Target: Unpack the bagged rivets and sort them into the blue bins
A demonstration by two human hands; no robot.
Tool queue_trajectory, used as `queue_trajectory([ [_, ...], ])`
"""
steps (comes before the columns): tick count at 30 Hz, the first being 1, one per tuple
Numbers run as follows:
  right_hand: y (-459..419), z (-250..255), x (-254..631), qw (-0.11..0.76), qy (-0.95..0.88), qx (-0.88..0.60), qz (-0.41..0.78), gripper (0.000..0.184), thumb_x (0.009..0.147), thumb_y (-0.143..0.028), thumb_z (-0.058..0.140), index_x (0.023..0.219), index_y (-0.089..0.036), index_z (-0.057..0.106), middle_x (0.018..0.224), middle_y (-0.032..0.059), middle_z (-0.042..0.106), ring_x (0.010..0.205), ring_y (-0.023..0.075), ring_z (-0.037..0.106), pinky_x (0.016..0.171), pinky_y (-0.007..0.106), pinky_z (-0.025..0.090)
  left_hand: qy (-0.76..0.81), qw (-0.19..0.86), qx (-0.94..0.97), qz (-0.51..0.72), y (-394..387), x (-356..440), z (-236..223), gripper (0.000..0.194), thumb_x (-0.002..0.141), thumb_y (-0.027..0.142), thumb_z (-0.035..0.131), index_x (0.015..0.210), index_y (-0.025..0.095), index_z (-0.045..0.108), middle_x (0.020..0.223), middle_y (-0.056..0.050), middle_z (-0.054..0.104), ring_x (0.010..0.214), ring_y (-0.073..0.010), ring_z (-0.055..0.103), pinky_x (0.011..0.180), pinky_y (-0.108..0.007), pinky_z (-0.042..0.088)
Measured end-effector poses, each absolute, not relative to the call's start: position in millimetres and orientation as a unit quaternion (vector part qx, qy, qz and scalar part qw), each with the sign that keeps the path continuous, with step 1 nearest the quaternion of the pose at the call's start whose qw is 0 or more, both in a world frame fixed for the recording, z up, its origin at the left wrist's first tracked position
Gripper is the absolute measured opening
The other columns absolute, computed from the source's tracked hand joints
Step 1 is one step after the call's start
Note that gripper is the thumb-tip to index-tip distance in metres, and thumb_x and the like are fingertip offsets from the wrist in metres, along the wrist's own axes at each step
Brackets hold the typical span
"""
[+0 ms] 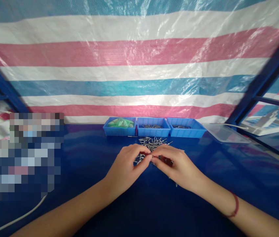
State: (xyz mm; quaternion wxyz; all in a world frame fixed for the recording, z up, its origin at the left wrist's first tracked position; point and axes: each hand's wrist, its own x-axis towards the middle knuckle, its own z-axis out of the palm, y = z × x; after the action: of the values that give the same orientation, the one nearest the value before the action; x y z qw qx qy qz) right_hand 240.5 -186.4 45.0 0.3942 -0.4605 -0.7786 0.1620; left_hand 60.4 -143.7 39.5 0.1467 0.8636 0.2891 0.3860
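Observation:
My left hand (128,164) and my right hand (182,166) meet above the blue tabletop, thumb and fingertips of each pinched together. Whatever small piece sits between the touching fingertips is too hidden to name. Just behind and below them lies a loose pile of slim silvery metal pins (152,142), which look like blind rivets. My fingers cover part of this pile. A single pin (176,184) lies beside my right hand, partly hidden by it.
Behind the pile stand three blue bins: the left bin (107,131) with a green plastic bag (121,123), the middle bin (154,132) and right bin (187,133) with metal pins. A clear plastic lid (228,134) lies right. A white cable (28,212) crosses the left side.

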Motion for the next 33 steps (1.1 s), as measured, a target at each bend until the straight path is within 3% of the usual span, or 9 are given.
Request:
queue_trajectory([
  [5, -188, 47, 239, 0.412, -0.772, -0.444, 0.192, 0.014, 0.088, -0.020, 0.053, 0.086, -0.017, 0.067, 0.077, 0.0026, 0.061, 0.063, 0.0105, 0.053, 0.055, 0.023, 0.041, 0.280, 0.194, 0.847, 0.407, -144, 61, 40, 0.005, 0.086, 0.018, 0.055, 0.088, 0.019, 0.059, 0.084, 0.001, 0.066, 0.077, -0.0111, 0.061, 0.073, -0.021, 0.045],
  [14, -187, 43, 238, 0.402, -0.755, -0.469, 0.218, 0.011, 0.084, -0.021, 0.055, 0.086, -0.017, 0.065, 0.076, 0.0026, 0.061, 0.058, 0.0100, 0.052, 0.050, 0.022, 0.041, 0.255, 0.169, 0.851, 0.426, -145, 61, 40, 0.005, 0.086, 0.016, 0.056, 0.086, 0.018, 0.060, 0.082, 0.001, 0.064, 0.076, -0.0101, 0.060, 0.072, -0.020, 0.046],
  [18, -185, 41, 238, 0.440, -0.722, -0.487, 0.219, 0.013, 0.084, -0.026, 0.056, 0.084, -0.017, 0.065, 0.073, 0.0029, 0.062, 0.054, 0.0097, 0.051, 0.046, 0.022, 0.040, 0.241, 0.151, 0.853, 0.438, -146, 60, 41, 0.005, 0.086, 0.014, 0.056, 0.087, 0.018, 0.059, 0.082, 0.001, 0.064, 0.076, -0.0099, 0.060, 0.072, -0.019, 0.046],
  [22, -189, 45, 239, 0.497, -0.695, -0.490, 0.175, 0.012, 0.083, -0.026, 0.057, 0.085, -0.017, 0.065, 0.068, 0.0004, 0.058, 0.050, 0.0089, 0.050, 0.045, 0.022, 0.040, 0.239, 0.138, 0.845, 0.458, -145, 57, 42, 0.006, 0.086, 0.014, 0.056, 0.088, 0.019, 0.057, 0.083, 0.001, 0.063, 0.076, -0.0099, 0.060, 0.073, -0.020, 0.046],
  [27, -200, 53, 237, 0.500, -0.742, -0.440, 0.079, 0.010, 0.084, -0.019, 0.057, 0.085, -0.017, 0.066, 0.070, 0.0011, 0.057, 0.053, 0.0084, 0.050, 0.047, 0.021, 0.041, 0.252, 0.157, 0.840, 0.455, -145, 57, 41, 0.004, 0.087, 0.016, 0.055, 0.088, 0.019, 0.057, 0.083, 0.001, 0.064, 0.076, -0.0107, 0.060, 0.074, -0.021, 0.047],
  [29, -200, 55, 237, 0.497, -0.746, -0.439, 0.065, 0.009, 0.084, -0.020, 0.057, 0.082, -0.017, 0.065, 0.069, 0.0012, 0.058, 0.054, 0.0091, 0.051, 0.048, 0.022, 0.041, 0.267, 0.168, 0.841, 0.439, -146, 59, 39, 0.008, 0.087, 0.019, 0.055, 0.095, 0.019, 0.057, 0.090, -0.001, 0.064, 0.083, -0.0129, 0.061, 0.077, -0.024, 0.048],
  [33, -184, 55, 255, 0.528, -0.665, -0.524, 0.063, 0.016, 0.084, -0.030, 0.058, 0.078, -0.017, 0.066, 0.072, 0.0029, 0.062, 0.057, 0.0115, 0.053, 0.051, 0.024, 0.042, 0.303, 0.170, 0.850, 0.395, -142, 61, 34, 0.036, 0.086, 0.022, 0.054, 0.121, 0.021, 0.047, 0.113, -0.007, 0.060, 0.105, -0.0187, 0.057, 0.092, -0.034, 0.045],
])
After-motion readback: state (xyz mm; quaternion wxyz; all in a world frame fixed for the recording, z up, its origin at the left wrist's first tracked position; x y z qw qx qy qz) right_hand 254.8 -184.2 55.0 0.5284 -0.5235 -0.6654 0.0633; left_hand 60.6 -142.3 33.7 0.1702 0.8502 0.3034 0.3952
